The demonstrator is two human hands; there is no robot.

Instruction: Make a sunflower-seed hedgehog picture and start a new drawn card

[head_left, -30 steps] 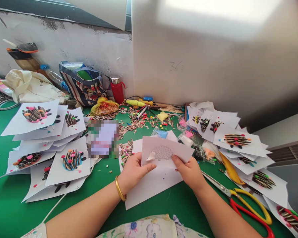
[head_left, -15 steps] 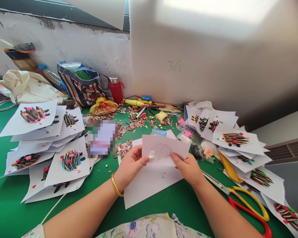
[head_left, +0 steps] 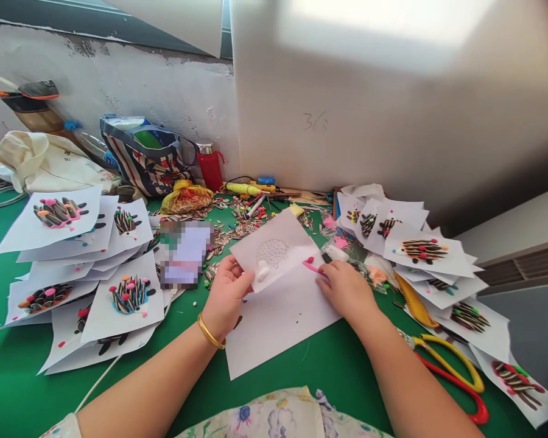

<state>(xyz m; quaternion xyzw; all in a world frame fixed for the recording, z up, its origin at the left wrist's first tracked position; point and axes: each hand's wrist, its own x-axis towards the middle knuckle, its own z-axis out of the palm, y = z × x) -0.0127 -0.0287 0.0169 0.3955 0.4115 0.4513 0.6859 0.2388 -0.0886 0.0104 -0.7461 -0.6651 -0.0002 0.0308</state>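
My left hand (head_left: 232, 291) pinches the lower left corner of a small white card (head_left: 296, 243). Printed on the card is a hedgehog outline (head_left: 272, 253), and a lump of white modelling clay (head_left: 262, 271) sits beside it near my thumb. My right hand (head_left: 347, 291) is off the card, its thumb and forefinger closed about the end of a thin pink stick (head_left: 314, 266) with a red tip. Under both hands lies a larger white sheet (head_left: 274, 337) on the green table, with a few dark specks on it.
Stacks of finished seed hedgehog cards stand left (head_left: 128, 295) and right (head_left: 427, 250). Large scissors (head_left: 456, 365) and a yellow cutter (head_left: 413, 301) lie at the right. Loose sunflower seeds (head_left: 231, 228), a red flask (head_left: 209, 165) and a striped bag (head_left: 141, 155) are behind.
My right hand has let go of the card and come down onto the pink stick. My left hand has tilted the card and drawn it left, uncovering the stick.
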